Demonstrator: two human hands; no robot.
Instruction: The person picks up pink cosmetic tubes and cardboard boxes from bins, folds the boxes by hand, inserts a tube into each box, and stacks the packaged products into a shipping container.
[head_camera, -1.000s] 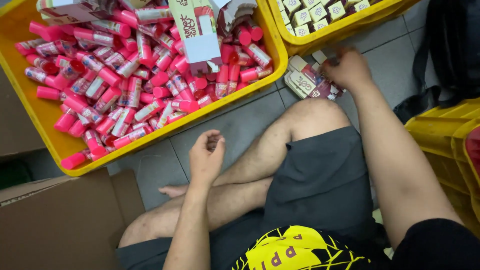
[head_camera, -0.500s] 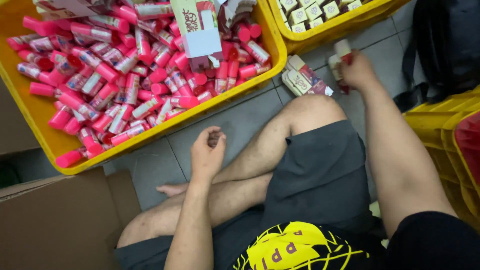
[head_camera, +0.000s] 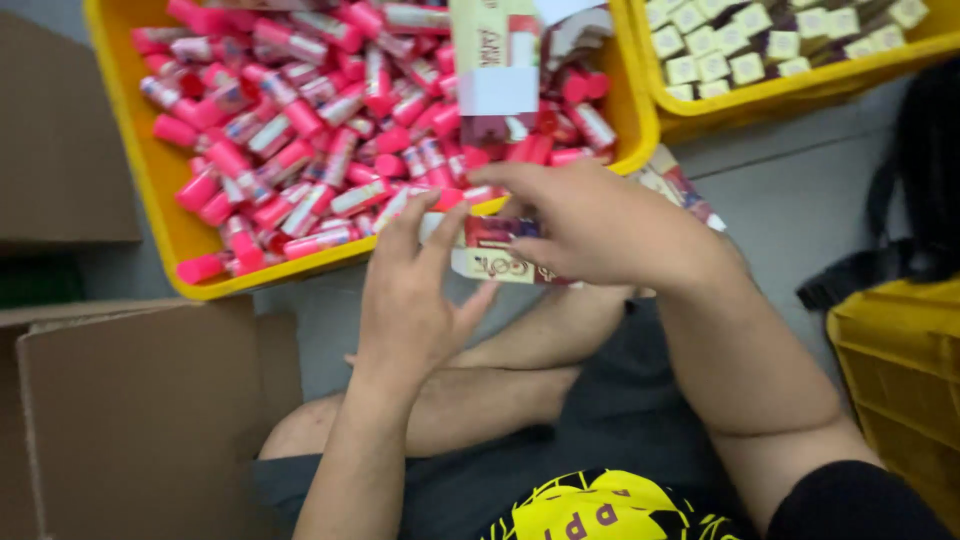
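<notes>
My right hand (head_camera: 600, 225) grips a small flat carton (head_camera: 495, 250), cream and dark red, in front of my knees. My left hand (head_camera: 415, 290) reaches up to the carton's left end, fingers spread and touching it. Just behind both hands stands a yellow crate (head_camera: 170, 200) filled with several pink tubes (head_camera: 290, 130). A tall cream and red box (head_camera: 495, 55) stands upright among the tubes.
A second yellow crate (head_camera: 790, 100) at the back right holds several small cream boxes. More flat cartons (head_camera: 685, 190) lie on the grey floor beside my right wrist. A brown cardboard box (head_camera: 130, 400) sits at the left, another yellow crate (head_camera: 900, 370) at the right.
My right hand has come back from the floor stack at the right with a carton. My left hand has risen off my leg to meet it. The view has shifted.
</notes>
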